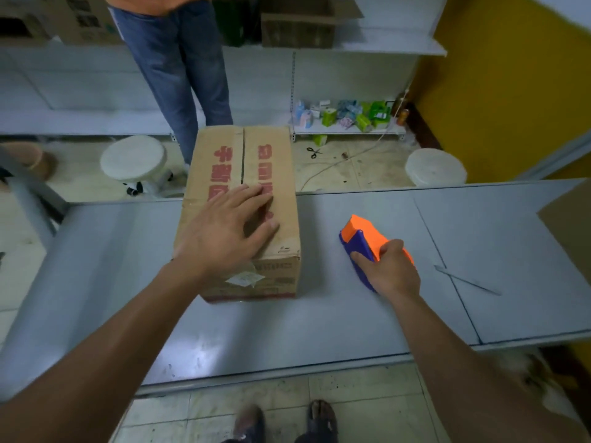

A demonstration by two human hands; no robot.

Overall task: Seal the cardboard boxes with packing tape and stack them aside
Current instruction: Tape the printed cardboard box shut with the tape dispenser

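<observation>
Left hand (pixel 224 231) lies flat, fingers straight, on the box (pixel 243 193) at the counter's (pixel 351 314) far edge, flaps closed. Right hand (pixel 391 270) grips the orange-and-blue tape dispenser (pixel 361 241) resting on the counter beside it.

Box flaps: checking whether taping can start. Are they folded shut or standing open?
Folded shut: both flaps of the cardboard box lie flat, meeting at a centre seam, with the left hand resting on top.

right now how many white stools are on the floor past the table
2. One stool stands left of the box; the other is at the right, near the yellow wall. The table may hide more.
</observation>
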